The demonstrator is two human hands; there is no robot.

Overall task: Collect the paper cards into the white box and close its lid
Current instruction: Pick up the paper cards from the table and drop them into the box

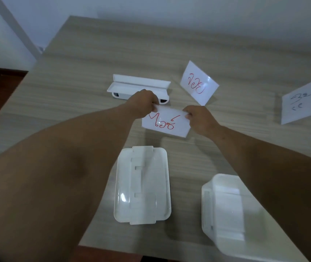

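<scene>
Both hands up over the middle of the table (79, 59), pinching one paper card (167, 122) by its top edge: left hand (143, 104) nipped shut on the upper left corner, right hand (200, 118) nipped shut on the upper right corner. Card hanging face-on to the camera, red handwriting across it, long axis running left to right between the two pinches, lower edge close above the tabletop; whether touching it, cannot tell.

Key relation for the coming move: white box (224, 210) back toward the near edge and to the right, mouth open and facing up, directly under the right forearm. Right hand clearly the nearer one; probably a pull back and rightward, with the card's long axis turned to match the box's length before dropping in. Box interior apparently empty, though blurred.

Lid (142, 184) flat on the table just left of the box, near the front edge, apart from it, straight below the held card. Not truly in the way, but easy to brush on the pull-back.

Two more cards waiting farther off: one with red writing (199, 83) propped up beyond the right hand, one with dark writing (300, 103) toward the right edge. White card holder (139, 86) beyond the left hand, toward the far side, slot empty as far as visible.
</scene>
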